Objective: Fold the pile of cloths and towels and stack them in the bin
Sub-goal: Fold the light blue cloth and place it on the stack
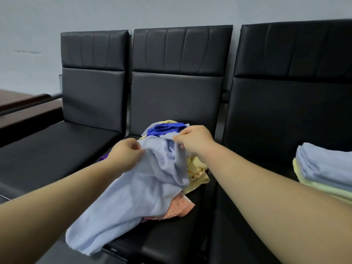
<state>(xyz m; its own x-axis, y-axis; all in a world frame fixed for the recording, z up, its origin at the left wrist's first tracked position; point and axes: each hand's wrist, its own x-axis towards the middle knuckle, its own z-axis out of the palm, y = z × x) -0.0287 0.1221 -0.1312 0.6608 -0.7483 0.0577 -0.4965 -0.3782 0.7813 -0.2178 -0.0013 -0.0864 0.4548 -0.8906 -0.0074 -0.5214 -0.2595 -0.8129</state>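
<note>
Far to the left of the left hand: a dark wooden table, set against the end of a black padded bench that stands along a pale wall.

Left hand raised over the middle seat, pinching the upper edge of a light blue cloth between thumb and curled fingers. Just below and left of that hand, half hidden by the wrist: a sliver of purple cloth.

Between the two hands: the light blue cloth's top edge, bunched and slack. From there, hanging down toward the seat's front edge, with one corner drooping past it. Under the cloth's right side, below both hands: a peach towel, lying crumpled on the seat.

Right hand close beside the left and slightly higher, gripping the same blue edge with thumb and bent fingers. Just behind it: a royal blue cloth, rumpled. Directly beneath its wrist: a yellow cloth, also unfolded, touching the peach towel's far side.

Well to the right of the right hand, on the next seat: a folded stack, light blue layers on top, pale yellow and pale green ones underneath, edges roughly squared.
</note>
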